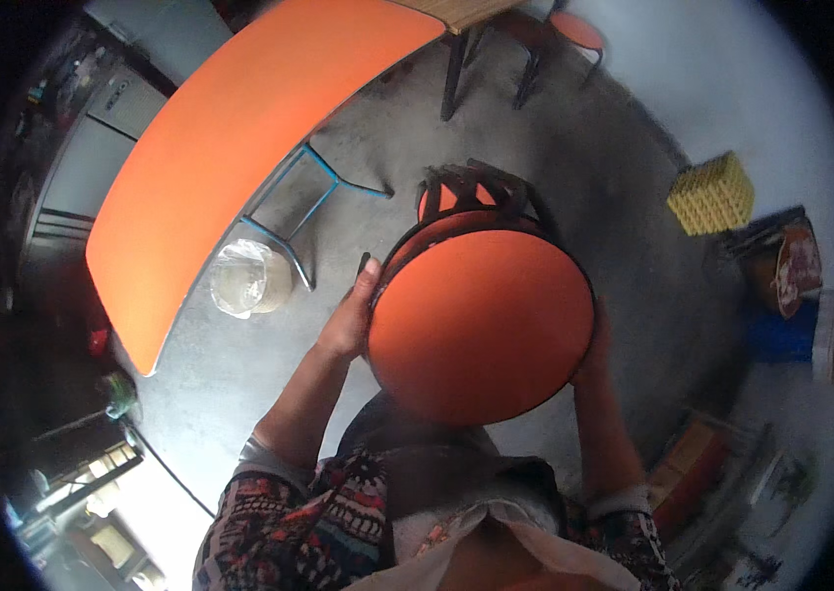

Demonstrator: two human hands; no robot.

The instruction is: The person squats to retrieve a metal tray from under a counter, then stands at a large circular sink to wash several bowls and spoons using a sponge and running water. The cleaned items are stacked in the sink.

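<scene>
the left grip [346,317] and the right grip [597,345] both grasp the round orange stool [481,325], one at each side of its rim, so the stool sits directly between the two grips, in front of the person's body. the left thumb lies up along the rim; the left fingers curl out of sight beneath, and the right fingers are mostly hidden, so how firmly that side closes i cannot tell. just beyond the grips, dark legs [510,192] and parts of more orange seats show, likely a nested stack.

to hold this well, the two grips want to stay opposite each other and share the load evenly, palms pressing inward, seat level, so nothing nested slips out. pinched fingers between rims look like the main risk. the legs need clearance from the blue metal frame [323,187] beyond the left grip, under the orange table [249,128], and from the lined bin [249,279] left of it.

both forearms reach forward from the body, spread apart, the left angling inward toward its grip.
</scene>
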